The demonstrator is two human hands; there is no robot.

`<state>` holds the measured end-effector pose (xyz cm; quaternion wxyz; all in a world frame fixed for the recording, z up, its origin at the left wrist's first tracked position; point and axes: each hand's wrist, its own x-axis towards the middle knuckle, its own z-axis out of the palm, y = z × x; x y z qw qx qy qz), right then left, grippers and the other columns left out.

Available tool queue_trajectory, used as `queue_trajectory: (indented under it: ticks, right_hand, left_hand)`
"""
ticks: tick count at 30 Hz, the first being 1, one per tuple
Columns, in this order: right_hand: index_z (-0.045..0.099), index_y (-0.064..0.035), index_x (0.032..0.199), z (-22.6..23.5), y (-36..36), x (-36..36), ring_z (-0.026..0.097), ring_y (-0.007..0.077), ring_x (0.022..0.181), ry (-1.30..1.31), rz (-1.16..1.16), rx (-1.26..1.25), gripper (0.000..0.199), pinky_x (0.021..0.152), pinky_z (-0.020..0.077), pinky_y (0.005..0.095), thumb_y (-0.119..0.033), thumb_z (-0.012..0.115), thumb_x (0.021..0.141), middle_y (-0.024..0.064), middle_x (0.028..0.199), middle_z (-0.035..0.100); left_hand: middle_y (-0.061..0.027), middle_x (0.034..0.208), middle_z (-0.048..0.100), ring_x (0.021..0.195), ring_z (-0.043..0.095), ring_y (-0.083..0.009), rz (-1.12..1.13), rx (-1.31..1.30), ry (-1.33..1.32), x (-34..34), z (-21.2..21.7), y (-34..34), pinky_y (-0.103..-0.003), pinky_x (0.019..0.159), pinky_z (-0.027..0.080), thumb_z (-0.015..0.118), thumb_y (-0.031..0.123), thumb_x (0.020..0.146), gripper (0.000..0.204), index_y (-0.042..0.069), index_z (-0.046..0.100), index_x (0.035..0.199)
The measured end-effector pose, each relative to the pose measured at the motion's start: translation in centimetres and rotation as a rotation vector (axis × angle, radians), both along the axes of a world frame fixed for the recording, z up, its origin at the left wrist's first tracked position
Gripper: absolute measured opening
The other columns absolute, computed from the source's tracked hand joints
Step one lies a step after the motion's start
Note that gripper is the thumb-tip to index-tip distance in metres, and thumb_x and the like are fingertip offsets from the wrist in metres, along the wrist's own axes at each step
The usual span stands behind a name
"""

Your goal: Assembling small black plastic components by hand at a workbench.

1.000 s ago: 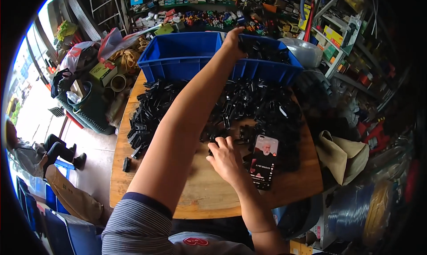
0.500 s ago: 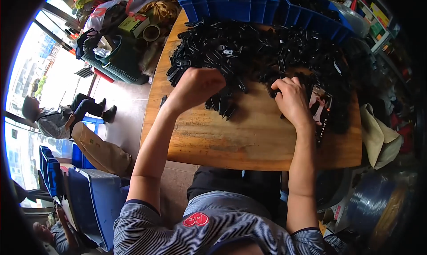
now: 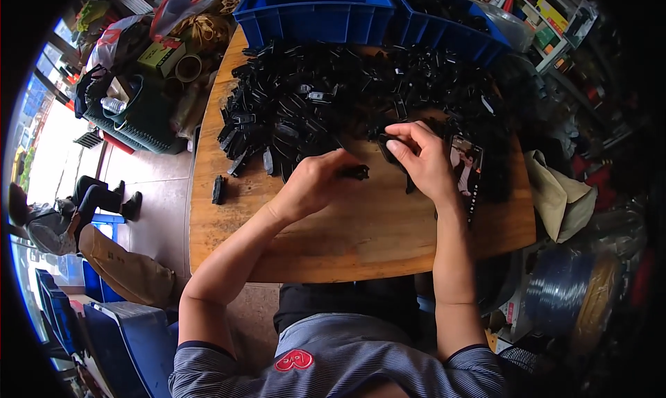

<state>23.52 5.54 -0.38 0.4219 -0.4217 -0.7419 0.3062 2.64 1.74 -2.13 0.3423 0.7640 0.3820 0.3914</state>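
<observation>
A large heap of small black plastic parts spreads over the far half of the wooden table. Just in front of the heap is my left hand, its fingers closed on a black plastic part that sticks out to the right. To its right, my right hand pinches another dark part between thumb and fingers. The two hands are close but apart. Their exact shapes are partly hidden by my fingers.
Two blue bins stand at the table's far edge, the right one with dark parts in it. Beside my right wrist lies a phone with a lit screen. One loose part lies at the left. Another person sits far left.
My left hand has come down and right from the heap's left side, and a black part now shows in its fingers. My right hand stays near the heap's front. The whole view has shifted slightly.
</observation>
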Motion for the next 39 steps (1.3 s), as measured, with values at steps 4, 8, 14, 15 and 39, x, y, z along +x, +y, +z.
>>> queue_trajectory:
  ticks: [4, 8, 14, 15, 39]
  right_hand:
    - [0.057, -0.0004, 0.099, -0.1, -1.8, -2.1, 0.054, 0.0065, 0.074, 0.093, 0.201, -0.133, 0.017, 0.067, 0.0452, 0.0211, -0.006, 0.061, 0.084, 0.0013, 0.087, 0.059]
    - [0.052, -0.0001, 0.097, -0.7, -2.5, -3.4, 0.057, 0.0085, 0.079, 0.102, 0.292, -0.141, 0.016, 0.072, 0.0487, 0.0237, -0.004, 0.060, 0.084, 0.0037, 0.088, 0.060]
    - [0.048, -0.0040, 0.101, -0.7, -2.1, -3.2, 0.048, 0.0035, 0.076, 0.225, 0.086, -0.242, 0.017, 0.064, 0.0399, 0.0169, -0.014, 0.055, 0.090, 0.0000, 0.085, 0.053]
    - [0.048, -0.0040, 0.102, -0.9, -2.0, -3.2, 0.045, 0.0033, 0.077, 0.189, 0.076, -0.103, 0.019, 0.067, 0.0385, 0.0172, -0.016, 0.055, 0.090, -0.0011, 0.085, 0.051]
    - [0.052, -0.0084, 0.087, -0.5, -2.2, -3.2, 0.058, 0.0103, 0.058, 0.900, 0.478, -0.830, 0.012, 0.054, 0.0531, 0.0244, -0.011, 0.063, 0.084, 0.0007, 0.073, 0.056]
  left_hand:
    - [-0.0005, 0.084, 0.058, 0.075, 0.055, -0.0065, 0.004, -0.561, -0.468, -0.9, -0.6, 0.5, -0.022, 0.066, 0.046, 0.063, 0.021, 0.085, 0.026, 0.004, 0.053, 0.102]
    - [-0.0016, 0.087, 0.058, 0.075, 0.056, -0.0075, 0.036, -0.524, -0.515, -1.1, 0.7, 0.1, -0.022, 0.068, 0.047, 0.062, 0.019, 0.086, 0.025, 0.003, 0.052, 0.102]
    - [-0.0032, 0.084, 0.059, 0.077, 0.059, -0.0099, 0.017, -0.567, -0.496, -1.3, 0.5, -0.3, -0.024, 0.070, 0.048, 0.064, 0.014, 0.084, 0.024, 0.003, 0.051, 0.101]
    - [-0.0048, 0.085, 0.061, 0.079, 0.061, -0.0120, 0.009, -0.598, -0.446, -1.2, 0.6, -0.3, -0.025, 0.072, 0.049, 0.063, 0.012, 0.084, 0.024, 0.003, 0.050, 0.102]
    - [0.0004, 0.081, 0.058, 0.072, 0.052, -0.0068, 0.035, -0.470, -0.389, -2.0, 1.3, -1.1, -0.023, 0.063, 0.044, 0.068, 0.018, 0.081, 0.030, 0.001, 0.054, 0.103]
